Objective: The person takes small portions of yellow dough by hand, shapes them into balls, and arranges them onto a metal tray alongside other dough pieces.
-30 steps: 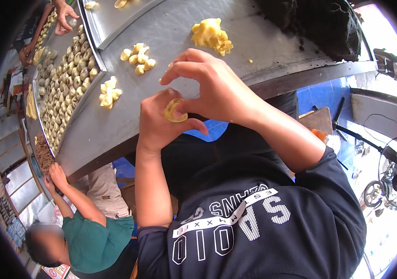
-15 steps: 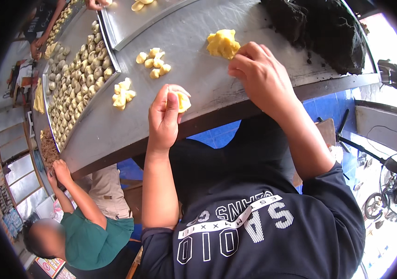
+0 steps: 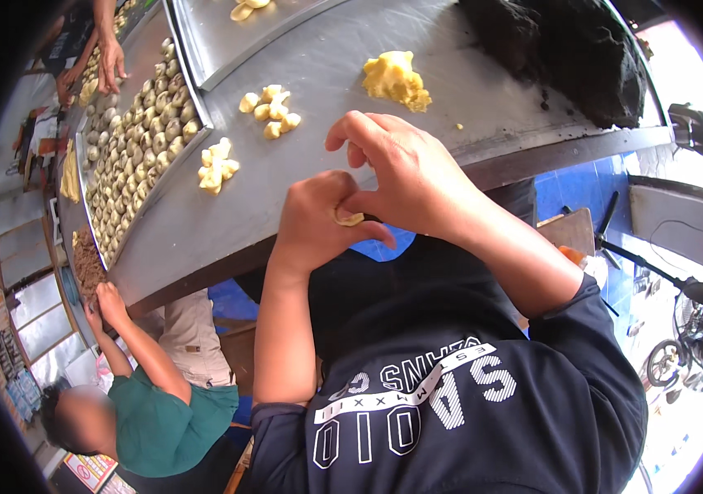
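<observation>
A small piece of yellow dough (image 3: 350, 219) sits in my left hand (image 3: 310, 218), mostly hidden by its curled fingers; my left thumb sticks out to the right. Over it comes my right hand (image 3: 413, 177), its thumb touching the dough and its other fingers bent and apart from it, holding nothing. Beyond my hands a larger torn lump of yellow dough (image 3: 397, 80) lies on the metal table (image 3: 310, 107). Two clusters of small dough pieces, one farther (image 3: 270, 110) and one nearer (image 3: 218, 166), rest to the left.
A tray (image 3: 205, 115) of many rounded dough pieces stands at left, with another metal tray (image 3: 273, 31) beside it. A dark mass (image 3: 565, 62) lies at far right. One co-worker in green (image 3: 174, 420) handles brown crumbly stuff (image 3: 88, 263); another person's hand (image 3: 110, 66) hovers over the tray.
My right hand has moved left from the large dough lump to the dough in my left hand. The lump's near side now looks torn. Another person's hand has come over the left tray.
</observation>
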The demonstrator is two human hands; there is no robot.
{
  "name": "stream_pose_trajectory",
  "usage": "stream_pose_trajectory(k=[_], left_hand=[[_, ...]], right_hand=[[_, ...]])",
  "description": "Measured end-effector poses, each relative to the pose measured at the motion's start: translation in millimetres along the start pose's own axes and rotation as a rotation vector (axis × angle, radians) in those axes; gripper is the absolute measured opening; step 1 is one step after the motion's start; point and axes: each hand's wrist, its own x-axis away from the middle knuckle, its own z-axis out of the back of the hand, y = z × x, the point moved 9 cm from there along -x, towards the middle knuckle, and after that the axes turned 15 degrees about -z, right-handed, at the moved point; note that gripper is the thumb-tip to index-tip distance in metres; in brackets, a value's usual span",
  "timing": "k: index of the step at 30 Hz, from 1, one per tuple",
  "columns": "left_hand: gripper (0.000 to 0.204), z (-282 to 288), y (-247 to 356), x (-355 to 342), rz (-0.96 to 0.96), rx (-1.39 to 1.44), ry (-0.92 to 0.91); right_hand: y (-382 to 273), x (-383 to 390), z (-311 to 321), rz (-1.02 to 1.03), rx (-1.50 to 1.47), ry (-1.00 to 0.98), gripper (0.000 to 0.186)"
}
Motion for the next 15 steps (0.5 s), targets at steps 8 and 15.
stream_pose_trajectory(k=[8, 15], left_hand=[[0.048, 6, -12, -7, -0.011, 0.147, 0.108], [0.041, 41, -17, 11, -0.064, 0.277, 0.26]], right_hand=[[2, -49, 46, 0.327, 0.355, 0.251, 0.027], [41, -51, 37, 0.194, 0.442, 0.026, 0.026]])
